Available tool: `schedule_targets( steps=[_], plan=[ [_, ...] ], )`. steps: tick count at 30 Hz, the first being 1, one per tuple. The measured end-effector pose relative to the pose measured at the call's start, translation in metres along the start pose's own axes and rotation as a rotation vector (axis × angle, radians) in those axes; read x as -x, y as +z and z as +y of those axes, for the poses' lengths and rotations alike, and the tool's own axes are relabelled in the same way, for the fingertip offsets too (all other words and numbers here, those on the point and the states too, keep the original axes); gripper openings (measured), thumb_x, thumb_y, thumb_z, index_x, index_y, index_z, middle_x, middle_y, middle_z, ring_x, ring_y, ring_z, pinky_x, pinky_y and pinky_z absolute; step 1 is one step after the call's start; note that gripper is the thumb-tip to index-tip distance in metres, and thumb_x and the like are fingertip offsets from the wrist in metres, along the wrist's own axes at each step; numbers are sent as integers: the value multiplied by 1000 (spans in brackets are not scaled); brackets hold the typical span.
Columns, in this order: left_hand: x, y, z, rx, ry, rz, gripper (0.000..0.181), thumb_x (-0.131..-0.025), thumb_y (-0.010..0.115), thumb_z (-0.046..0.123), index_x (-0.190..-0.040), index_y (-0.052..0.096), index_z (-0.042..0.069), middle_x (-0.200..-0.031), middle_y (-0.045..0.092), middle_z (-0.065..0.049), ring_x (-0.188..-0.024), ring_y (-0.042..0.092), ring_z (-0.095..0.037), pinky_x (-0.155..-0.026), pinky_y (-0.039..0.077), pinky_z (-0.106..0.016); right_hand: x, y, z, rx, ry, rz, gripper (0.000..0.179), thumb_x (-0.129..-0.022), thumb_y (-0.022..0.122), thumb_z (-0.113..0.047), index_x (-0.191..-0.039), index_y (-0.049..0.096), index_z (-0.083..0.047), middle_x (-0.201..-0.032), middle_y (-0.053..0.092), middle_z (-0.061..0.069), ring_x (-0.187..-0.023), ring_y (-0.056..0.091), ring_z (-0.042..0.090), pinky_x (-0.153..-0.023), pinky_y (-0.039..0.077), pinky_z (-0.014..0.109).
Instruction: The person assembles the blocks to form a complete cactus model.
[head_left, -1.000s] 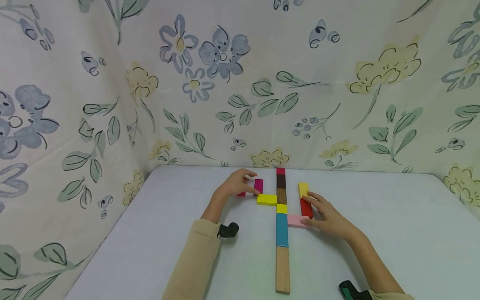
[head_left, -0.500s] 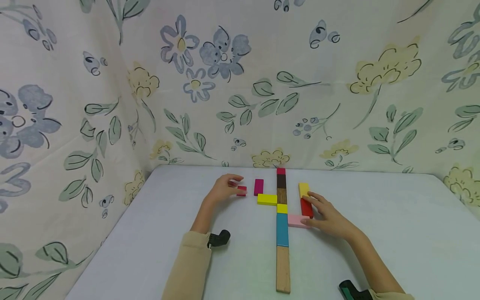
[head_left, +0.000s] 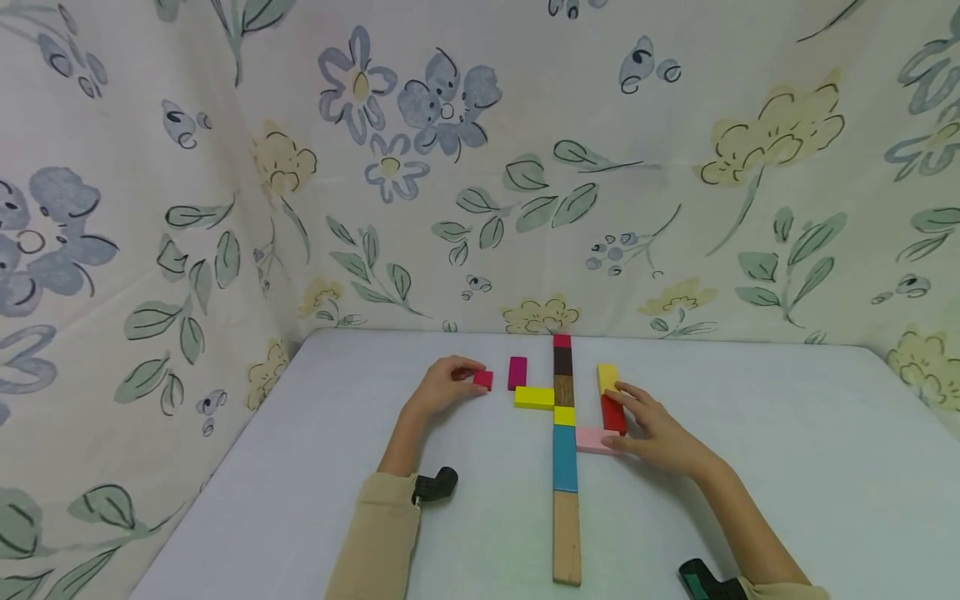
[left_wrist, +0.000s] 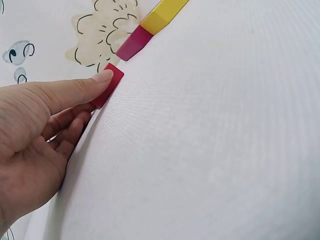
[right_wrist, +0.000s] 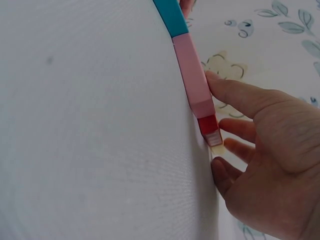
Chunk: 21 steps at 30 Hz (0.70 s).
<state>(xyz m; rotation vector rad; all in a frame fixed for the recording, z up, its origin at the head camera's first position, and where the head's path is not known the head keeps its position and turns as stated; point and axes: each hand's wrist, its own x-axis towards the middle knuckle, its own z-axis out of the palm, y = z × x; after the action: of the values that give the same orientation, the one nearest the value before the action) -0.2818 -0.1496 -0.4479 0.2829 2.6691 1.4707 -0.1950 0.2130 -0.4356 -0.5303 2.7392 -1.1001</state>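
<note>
My left hand pinches a small red block between thumb and fingers, just left of a magenta block. In the left wrist view the thumb lies on the red block's near face. My right hand has its thumb on a pink block and its fingertips by a longer red block. Above that, a yellow block continues the short row. The right wrist view shows the fingers loosely spread along these blocks, not curled round them.
A central column on the white table has a plain wooden block, a blue block, a small yellow block, brown blocks and a red tip. Another yellow block juts left. Floral cloth hangs behind.
My left hand has drawn back leftward from the magenta block and now holds the small red block, which sits a touch farther from the palm. The right hand has stayed put.
</note>
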Motion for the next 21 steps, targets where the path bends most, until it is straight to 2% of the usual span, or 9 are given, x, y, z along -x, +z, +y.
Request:
schedule_targets(
  steps=[4, 8, 16, 21],
  plan=[
    [-1, 3, 0, -7, -2, 14, 34, -92, 83, 13, -124, 75, 4, -130, 69, -14, -120, 63, -31, -109, 53, -46, 1, -1, 1, -8, 3, -3, 82, -91, 81, -32, -156, 44, 3, -165, 26, 33, -147, 27, 58, -106, 44, 74],
    [0, 2, 1, -10, -4, 0, 39, -91, 84, 18, -126, 74, 5, -127, 69, -12, -114, 61, -28, -105, 53, -42, 1, -1, 0, -12, 15, -10, 83, -91, 80, -33, -156, 44, 2, -165, 26, 33, -147, 27, 57, -107, 43, 75],
    [7, -10, 6, 0, -22, -89, 39, -91, 82, 14, -128, 74, 6, -109, 71, -7, -100, 59, -21, -87, 51, -28, 0, -1, -1, -8, 14, -14, 82, -91, 80, -34, -156, 44, 2, -165, 26, 32, -147, 27, 57, -107, 43, 75],
    [7, -14, 5, -14, 2, -149, 35, -92, 81, 9, -126, 75, 3, -100, 69, -7, -93, 58, -19, -83, 49, -25, 0, -1, -1, -3, 17, -12, 83, -91, 80, -34, -156, 44, 2, -165, 26, 32, -147, 27, 57, -106, 44, 74]
  ],
)
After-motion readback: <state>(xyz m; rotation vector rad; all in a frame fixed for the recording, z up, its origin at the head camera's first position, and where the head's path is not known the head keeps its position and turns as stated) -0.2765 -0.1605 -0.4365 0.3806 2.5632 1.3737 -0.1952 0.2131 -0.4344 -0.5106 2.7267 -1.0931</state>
